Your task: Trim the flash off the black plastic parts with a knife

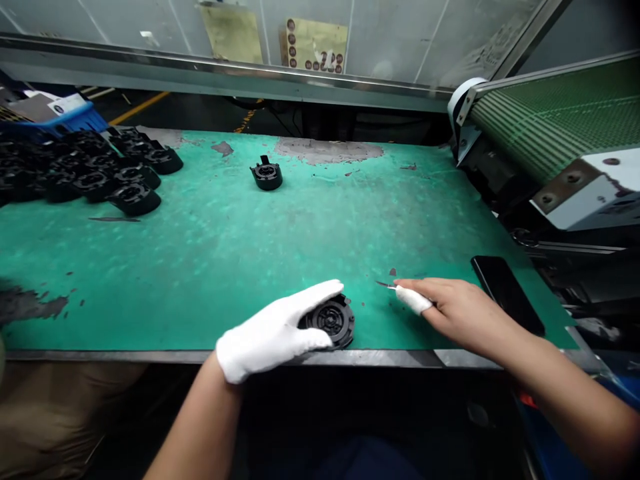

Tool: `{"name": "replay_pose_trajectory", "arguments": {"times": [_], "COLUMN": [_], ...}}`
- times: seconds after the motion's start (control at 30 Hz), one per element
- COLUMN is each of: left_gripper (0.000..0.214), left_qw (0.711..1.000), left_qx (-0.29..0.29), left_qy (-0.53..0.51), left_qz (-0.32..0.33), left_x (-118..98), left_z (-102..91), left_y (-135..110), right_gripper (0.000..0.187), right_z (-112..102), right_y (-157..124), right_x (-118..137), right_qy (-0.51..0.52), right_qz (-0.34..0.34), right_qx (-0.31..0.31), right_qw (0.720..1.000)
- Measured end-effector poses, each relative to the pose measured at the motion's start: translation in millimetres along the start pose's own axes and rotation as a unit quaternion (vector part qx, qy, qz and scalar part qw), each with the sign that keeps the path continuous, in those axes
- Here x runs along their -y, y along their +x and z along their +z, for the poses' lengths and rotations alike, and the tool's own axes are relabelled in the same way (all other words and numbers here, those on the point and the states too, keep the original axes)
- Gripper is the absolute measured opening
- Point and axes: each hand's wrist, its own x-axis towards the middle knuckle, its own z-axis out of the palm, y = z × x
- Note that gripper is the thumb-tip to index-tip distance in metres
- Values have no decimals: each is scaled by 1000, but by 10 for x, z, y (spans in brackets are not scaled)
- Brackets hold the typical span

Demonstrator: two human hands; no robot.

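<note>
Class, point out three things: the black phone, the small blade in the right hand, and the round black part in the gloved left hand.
Black phone (507,293), head view: middle of its dark face.
Small blade (386,285), head view: middle of its exposed length.
Round black part (332,320), head view: its ringed centre.

One left hand (280,328) at seven o'clock, one right hand (457,310) at four. One white glove (255,343), one white finger cover (413,300), one thin blade (385,285). One round black part (334,320) at six o'clock, one lone black part (267,176) at eleven; towards ten, a cluster of black parts (95,180), probably ten or more, though overlap muddies the count. One phone (507,293) between three and four, one conveyor (565,120) at two, two yellow papers (317,41) near twelve, one tabletop (350,220).
</note>
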Motion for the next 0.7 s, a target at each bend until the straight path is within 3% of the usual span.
{"name": "replay_pose_trajectory", "arguments": {"times": [0.1,0.17,0.27,0.37,0.5,0.7], "left_gripper": [61,68,99,119,98,78], "left_qw": [995,980,963,973,973,966], "left_qx": [-88,-163,-212,-211,-221,-257], "left_qy": [-31,-99,-161,-76,13,14], "left_qz": [-39,-60,-36,-59,-61,-32], "left_x": [164,234,224,132,65,34], "left_z": [-174,-153,59,344,576,608], "left_y": [-145,-278,-470,-554,-500,-398], "right_gripper": [42,41,41,44,48,51], "right_z": [65,90,118,153,215,169], "right_y": [-104,-160,-239,-311,-368,-261], "right_x": [85,154,325,569,832,904], "right_qy": [39,59,91,105,56,-55], "right_qz": [-36,-50,-77,-124,-156,-126], "right_qx": [11,-2,-8,5,-9,-38], "right_qw": [999,997,993,987,986,990]}}
